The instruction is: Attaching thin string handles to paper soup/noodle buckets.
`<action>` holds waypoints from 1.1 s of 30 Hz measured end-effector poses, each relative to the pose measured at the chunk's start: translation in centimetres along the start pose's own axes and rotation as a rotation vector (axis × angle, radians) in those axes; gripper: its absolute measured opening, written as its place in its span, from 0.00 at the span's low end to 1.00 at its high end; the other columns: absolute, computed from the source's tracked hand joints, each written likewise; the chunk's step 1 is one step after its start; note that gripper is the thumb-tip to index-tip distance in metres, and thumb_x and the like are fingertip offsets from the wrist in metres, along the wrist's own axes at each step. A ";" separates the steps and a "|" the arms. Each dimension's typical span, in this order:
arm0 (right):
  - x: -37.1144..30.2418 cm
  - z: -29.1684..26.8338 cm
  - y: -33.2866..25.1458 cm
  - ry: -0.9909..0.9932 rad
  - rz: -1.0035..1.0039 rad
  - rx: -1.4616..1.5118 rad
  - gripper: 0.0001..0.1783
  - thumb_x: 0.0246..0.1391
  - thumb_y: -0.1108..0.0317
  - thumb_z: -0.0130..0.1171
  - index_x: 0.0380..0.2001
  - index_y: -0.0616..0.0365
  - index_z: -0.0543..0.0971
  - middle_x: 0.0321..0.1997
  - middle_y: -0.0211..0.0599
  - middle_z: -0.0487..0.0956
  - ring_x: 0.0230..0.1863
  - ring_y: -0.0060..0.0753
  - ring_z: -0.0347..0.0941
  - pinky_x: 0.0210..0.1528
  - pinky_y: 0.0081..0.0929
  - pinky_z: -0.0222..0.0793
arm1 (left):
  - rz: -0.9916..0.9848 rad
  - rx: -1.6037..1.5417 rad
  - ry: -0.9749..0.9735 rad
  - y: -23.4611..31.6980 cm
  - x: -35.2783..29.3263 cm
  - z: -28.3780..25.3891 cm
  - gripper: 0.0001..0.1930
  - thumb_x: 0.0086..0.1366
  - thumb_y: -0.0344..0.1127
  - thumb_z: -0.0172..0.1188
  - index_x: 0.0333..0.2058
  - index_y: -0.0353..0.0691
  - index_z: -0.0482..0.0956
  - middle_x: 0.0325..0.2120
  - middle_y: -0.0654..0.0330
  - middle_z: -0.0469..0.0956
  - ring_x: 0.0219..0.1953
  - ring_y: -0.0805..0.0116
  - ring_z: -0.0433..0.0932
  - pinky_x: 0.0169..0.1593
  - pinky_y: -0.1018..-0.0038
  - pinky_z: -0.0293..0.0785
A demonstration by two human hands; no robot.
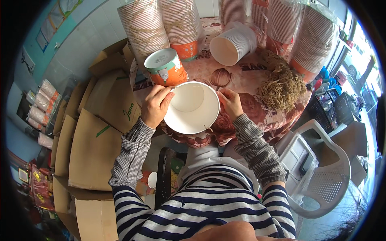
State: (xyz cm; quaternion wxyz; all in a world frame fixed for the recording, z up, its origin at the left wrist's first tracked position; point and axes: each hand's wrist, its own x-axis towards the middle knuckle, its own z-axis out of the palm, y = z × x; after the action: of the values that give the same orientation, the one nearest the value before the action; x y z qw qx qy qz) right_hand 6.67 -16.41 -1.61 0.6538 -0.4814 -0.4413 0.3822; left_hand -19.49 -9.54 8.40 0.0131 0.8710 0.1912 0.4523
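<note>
Nearest: left hand (157, 105), thumb and fingertips closed in a pinch on the left rim of a white bucket (192, 114). Right hand (231, 105), thumb and forefinger pressed together at the opposite rim; too small to tell whether a strand is nipped there as well. Bucket sits between the two hands, over the near edge of the table (257, 107), mouth tipped up toward the wearer, nothing inside that I can make out.

Handling, my estimate: light, thin card, fairly stiff around the rolled rim, softer down the wall. Smooth inside, so probably a little slippery to dry fingers. Not brittle, but a hard squeeze from both sides would likely push the mouth oval or crease it. Best hold: the rim at two opposite points, light pressure; a palm under the base if steadying is needed.

Just beyond: an orange tub (169, 75), upright-sided, pale round end facing up. To the right, a tangled heap of brown twine (281, 86), limp and likely to snag.

Farther back: nested white cups (229, 48) lying on their side in clear plastic; behind, tall wrapped stacks (142, 34) standing upright
</note>
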 end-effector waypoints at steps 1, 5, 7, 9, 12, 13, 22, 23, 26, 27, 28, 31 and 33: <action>0.3 0.5 0.0 0.038 -0.009 -0.012 0.11 0.60 0.66 0.58 0.33 0.64 0.78 0.22 0.26 0.75 0.21 0.12 0.65 0.21 0.15 0.61 | -0.002 0.005 -0.003 0.0 0.0 -0.1 0.11 0.59 0.29 0.63 0.40 0.34 0.80 0.30 0.56 0.76 0.31 0.59 0.78 0.34 0.68 0.74; 2.3 2.5 1.5 0.168 -0.157 -0.060 0.12 0.58 0.67 0.58 0.35 0.68 0.78 0.24 0.30 0.78 0.23 0.16 0.69 0.23 0.18 0.64 | 0.190 0.261 0.184 -0.2 -0.9 -0.3 0.15 0.56 0.30 0.65 0.44 0.38 0.81 0.34 0.58 0.77 0.39 0.60 0.77 0.41 0.68 0.73; 2.3 2.9 2.7 0.174 -0.101 -0.060 0.13 0.58 0.66 0.58 0.35 0.69 0.78 0.25 0.34 0.79 0.23 0.18 0.70 0.23 0.19 0.65 | 0.335 0.295 0.111 0.1 -2.7 -0.3 0.15 0.59 0.36 0.65 0.44 0.39 0.81 0.35 0.60 0.77 0.43 0.60 0.77 0.47 0.64 0.70; 2.5 3.0 3.7 0.129 0.014 -0.073 0.09 0.60 0.69 0.55 0.37 0.65 0.78 0.30 0.29 0.79 0.29 0.16 0.72 0.28 0.14 0.68 | 0.360 0.235 -0.071 2.1 -4.1 0.3 0.17 0.62 0.46 0.61 0.42 0.39 0.81 0.38 0.58 0.79 0.45 0.59 0.76 0.53 0.61 0.68; 2.0 4.2 3.9 0.103 -0.016 -0.081 0.08 0.59 0.70 0.55 0.36 0.66 0.78 0.30 0.29 0.79 0.30 0.16 0.72 0.30 0.15 0.68 | 0.331 0.273 -0.242 2.9 -7.3 1.9 0.13 0.61 0.40 0.60 0.40 0.39 0.80 0.37 0.62 0.77 0.45 0.65 0.75 0.56 0.59 0.68; 2.0 4.3 4.0 0.165 -0.075 -0.066 0.12 0.58 0.66 0.58 0.36 0.68 0.79 0.24 0.35 0.79 0.25 0.20 0.71 0.26 0.19 0.67 | 0.323 0.274 -0.264 2.9 -7.6 2.1 0.11 0.59 0.37 0.60 0.39 0.40 0.79 0.35 0.62 0.76 0.44 0.66 0.75 0.56 0.59 0.68; 0.4 2.7 -0.7 0.095 0.042 0.112 0.11 0.61 0.65 0.55 0.29 0.62 0.76 0.16 0.26 0.71 0.12 0.15 0.61 0.13 0.14 0.57 | 0.152 0.273 0.128 2.2 -2.5 -0.4 0.10 0.46 0.26 0.66 0.30 0.43 0.83 0.29 0.65 0.72 0.35 0.66 0.71 0.38 0.70 0.69; 0.3 2.6 -2.1 0.090 0.012 0.101 0.11 0.61 0.65 0.55 0.29 0.62 0.75 0.16 0.26 0.71 0.12 0.15 0.61 0.14 0.15 0.57 | 0.051 0.131 0.227 1.7 -1.8 -0.1 0.08 0.48 0.26 0.68 0.30 0.40 0.82 0.29 0.63 0.73 0.34 0.64 0.71 0.35 0.70 0.69; 0.6 1.4 -2.6 0.095 -0.039 0.100 0.11 0.62 0.65 0.54 0.29 0.62 0.73 0.16 0.27 0.71 0.12 0.16 0.62 0.13 0.16 0.58 | -0.138 0.034 0.422 -1.7 0.8 0.4 0.09 0.54 0.29 0.69 0.30 0.34 0.79 0.31 0.60 0.75 0.29 0.68 0.75 0.31 0.73 0.72; 0.8 1.0 -1.9 0.087 -0.013 0.104 0.11 0.62 0.65 0.54 0.30 0.62 0.74 0.16 0.27 0.71 0.12 0.16 0.63 0.14 0.16 0.59 | -0.292 -0.166 0.449 -2.2 1.7 0.3 0.09 0.57 0.31 0.67 0.31 0.33 0.78 0.31 0.63 0.76 0.30 0.73 0.74 0.33 0.76 0.72; 0.7 1.2 -1.5 0.065 0.014 0.049 0.11 0.62 0.65 0.55 0.31 0.62 0.74 0.16 0.26 0.71 0.13 0.16 0.64 0.14 0.15 0.59 | -0.400 -0.476 0.512 -5.1 1.3 1.0 0.09 0.61 0.34 0.65 0.31 0.33 0.78 0.31 0.65 0.77 0.30 0.76 0.73 0.35 0.79 0.71; 0.2 -0.7 1.7 0.039 0.028 -0.114 0.10 0.61 0.65 0.55 0.35 0.63 0.76 0.17 0.29 0.74 0.14 0.16 0.66 0.15 0.15 0.60 | -0.512 -0.984 0.638 -6.0 3.5 2.8 0.09 0.65 0.36 0.60 0.34 0.35 0.79 0.31 0.65 0.78 0.32 0.78 0.75 0.42 0.77 0.76; -0.4 -1.4 2.9 0.040 0.059 -0.168 0.09 0.60 0.67 0.54 0.36 0.63 0.76 0.19 0.31 0.76 0.15 0.17 0.67 0.16 0.16 0.62 | -0.547 -1.094 0.666 -6.2 3.8 3.3 0.09 0.66 0.35 0.59 0.38 0.35 0.78 0.36 0.64 0.79 0.37 0.77 0.76 0.46 0.73 0.77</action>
State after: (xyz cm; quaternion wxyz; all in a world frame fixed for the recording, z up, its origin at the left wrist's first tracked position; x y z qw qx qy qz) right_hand 7.68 -16.53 -4.75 0.6082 -0.5550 -0.4443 0.3531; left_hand -16.88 -2.03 8.16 0.5040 0.4747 0.1424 0.7074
